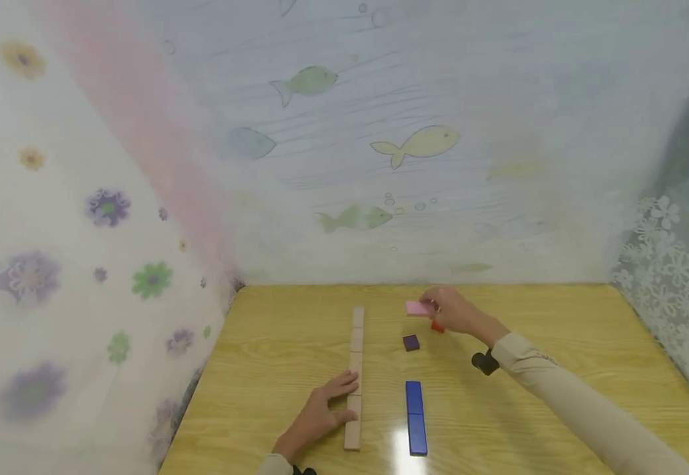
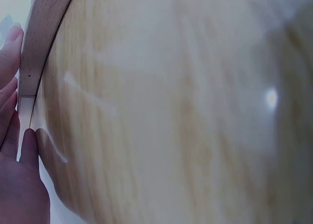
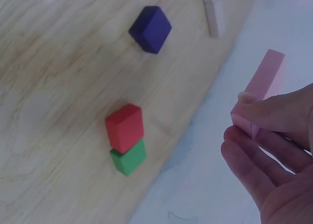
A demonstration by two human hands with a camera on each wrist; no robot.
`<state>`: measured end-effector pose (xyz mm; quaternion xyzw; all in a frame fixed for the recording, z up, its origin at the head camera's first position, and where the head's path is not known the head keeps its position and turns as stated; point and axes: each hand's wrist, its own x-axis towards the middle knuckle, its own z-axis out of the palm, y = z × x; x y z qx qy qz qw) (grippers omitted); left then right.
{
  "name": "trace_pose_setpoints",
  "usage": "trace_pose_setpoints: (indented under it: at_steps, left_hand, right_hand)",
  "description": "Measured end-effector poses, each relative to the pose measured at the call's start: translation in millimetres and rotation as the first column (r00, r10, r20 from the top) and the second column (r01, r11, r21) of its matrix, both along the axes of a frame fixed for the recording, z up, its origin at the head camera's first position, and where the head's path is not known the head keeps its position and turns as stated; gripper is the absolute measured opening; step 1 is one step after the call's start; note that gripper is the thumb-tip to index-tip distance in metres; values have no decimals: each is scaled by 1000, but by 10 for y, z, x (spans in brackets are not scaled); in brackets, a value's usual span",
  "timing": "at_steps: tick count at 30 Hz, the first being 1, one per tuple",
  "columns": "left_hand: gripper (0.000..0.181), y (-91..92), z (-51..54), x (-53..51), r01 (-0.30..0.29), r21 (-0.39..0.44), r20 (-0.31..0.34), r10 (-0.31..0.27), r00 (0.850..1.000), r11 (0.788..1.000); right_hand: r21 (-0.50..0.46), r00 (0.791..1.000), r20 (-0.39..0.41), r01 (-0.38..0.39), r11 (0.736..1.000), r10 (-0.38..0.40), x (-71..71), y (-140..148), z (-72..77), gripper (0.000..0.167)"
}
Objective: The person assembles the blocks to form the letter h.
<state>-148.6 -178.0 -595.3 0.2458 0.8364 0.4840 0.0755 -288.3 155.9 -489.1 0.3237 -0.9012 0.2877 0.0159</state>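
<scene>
My right hand [image 1: 451,309] pinches a long pink block [image 1: 419,309] between thumb and fingers, near the far side of the table. Below it lie a red block [image 3: 125,127] and a green block [image 3: 129,158] that touch each other. A dark purple block [image 1: 411,342] sits a little nearer. With its fingers fairly straight, my left hand [image 1: 318,413] rests against a straight row of plain wooden blocks [image 1: 354,376]. In the left wrist view the fingertips touch the side of a wooden block [image 2: 41,43].
Two blue blocks [image 1: 416,418] lie end to end, right of the wooden row. The wood-grain table [image 1: 534,402] meets a wall with fish drawings [image 1: 433,142] at its far edge. A flowered cloth [image 1: 83,297] stands along the left side.
</scene>
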Motion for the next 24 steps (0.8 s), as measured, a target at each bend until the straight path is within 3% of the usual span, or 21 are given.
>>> trace_pose_setpoints:
  at_steps: [5, 11, 14, 20, 24]
  left_hand:
    - [59, -11, -59, 4, 23, 32, 6, -23, 1000, 999]
    - [58, 9, -25, 10, 14, 21, -16, -14, 1000, 1000]
    - [56, 20, 50, 29, 14, 29, -18, -13, 1000, 999]
    - [55, 47, 322, 78, 25, 37, -4, -25, 1000, 999]
    - [54, 51, 369, 75, 28, 29, -3, -28, 1000, 999]
  right_hand:
    - [-2, 1000, 15, -17, 1000, 17, 100, -32, 44, 32]
    - [-4, 999, -23, -23, 1000, 23, 166, -82, 77, 29]
    - [-10, 998, -44, -36, 999, 36, 191, -119, 82, 27]
    - [3, 998, -47, -50, 999, 50, 260, -179, 116, 26]
    - [11, 997, -50, -62, 998, 63, 309, -222, 140, 27]
